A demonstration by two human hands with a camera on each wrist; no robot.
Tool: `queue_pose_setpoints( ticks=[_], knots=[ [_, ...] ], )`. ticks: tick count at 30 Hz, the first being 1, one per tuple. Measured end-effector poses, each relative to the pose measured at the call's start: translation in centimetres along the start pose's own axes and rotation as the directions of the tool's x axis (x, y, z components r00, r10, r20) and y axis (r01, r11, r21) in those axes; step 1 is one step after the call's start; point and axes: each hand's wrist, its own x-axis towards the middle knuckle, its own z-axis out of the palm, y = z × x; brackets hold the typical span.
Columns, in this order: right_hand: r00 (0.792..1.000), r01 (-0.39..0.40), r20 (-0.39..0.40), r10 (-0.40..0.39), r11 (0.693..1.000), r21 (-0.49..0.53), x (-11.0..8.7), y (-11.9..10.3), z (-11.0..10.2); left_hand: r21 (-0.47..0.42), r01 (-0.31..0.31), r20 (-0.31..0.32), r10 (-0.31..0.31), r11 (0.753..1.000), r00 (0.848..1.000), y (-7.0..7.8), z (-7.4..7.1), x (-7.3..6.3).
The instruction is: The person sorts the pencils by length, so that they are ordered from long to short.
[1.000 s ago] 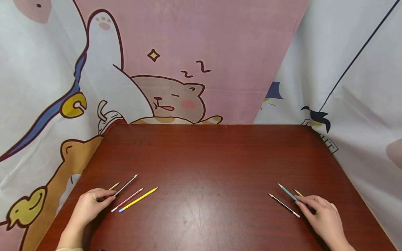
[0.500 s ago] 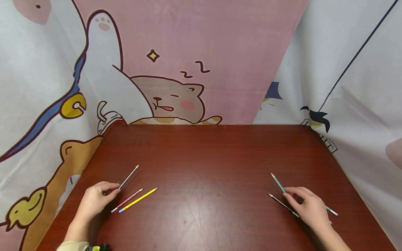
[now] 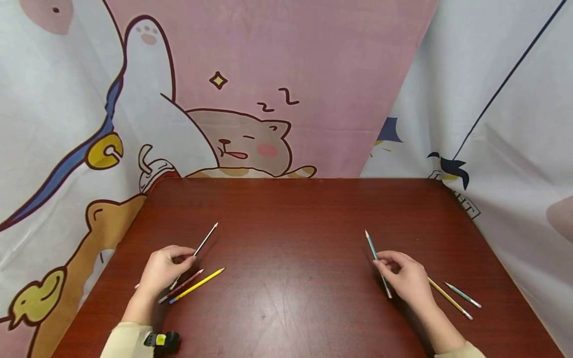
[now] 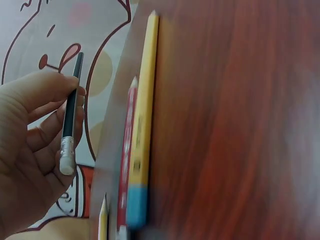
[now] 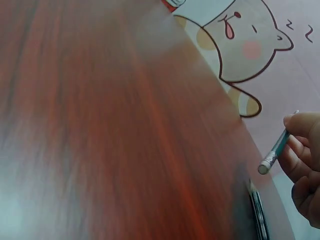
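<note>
My left hand (image 3: pixel 165 271) pinches a dark pencil (image 3: pixel 206 238) between thumb and fingers, its sharpened tip pointing away and its white eraser (image 4: pixel 66 165) toward the wrist camera. Below that hand lie a red pencil (image 3: pixel 182 285) and a yellow pencil with a blue end (image 3: pixel 198 285), side by side. At right, my right hand (image 3: pixel 409 278) pinches a teal pencil (image 3: pixel 369 242) above the table, tip pointing away. A black pencil (image 5: pixel 258 215) rests under the right hand in the right wrist view; in the head view that hand hides it.
Right of the right hand lie a yellow pencil (image 3: pixel 449 298) and a green pencil (image 3: pixel 463 295). Another pencil's yellow tip (image 4: pixel 103 220) shows in the left wrist view. The brown table (image 3: pixel 286 209) backs onto a cartoon-printed curtain (image 3: pixel 331 89).
Both hands have lifted their pencils and moved inward and farther forward over the table. The yellow and green pencils at right have come into view from behind the right hand.
</note>
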Motion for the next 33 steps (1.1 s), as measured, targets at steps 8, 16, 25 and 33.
queue_pose_setpoints(
  ticks=[8,16,25,33],
  knots=[
    [0.997,-0.057,0.062,0.051,0.992,0.111,1.0,-2.0,2.5,-0.038,0.04,0.024,-0.039,0.998,0.999,1.3,1.9,1.3],
    [0.994,-0.085,0.087,0.068,0.974,0.209,1.6,-3.4,4.4,-0.086,0.074,0.046,-0.07,0.994,0.996,3.2,3.8,2.2],
    [0.989,-0.109,0.125,0.081,0.963,0.246,2.4,-4.8,6.0,-0.127,0.09,0.047,-0.084,0.988,0.995,4.9,5.3,3.5],
    [0.971,-0.19,0.197,0.139,0.943,0.274,3.1,-6.2,7.4,-0.147,0.129,0.063,-0.121,0.981,0.991,5.7,6.2,4.6]
  ],
)
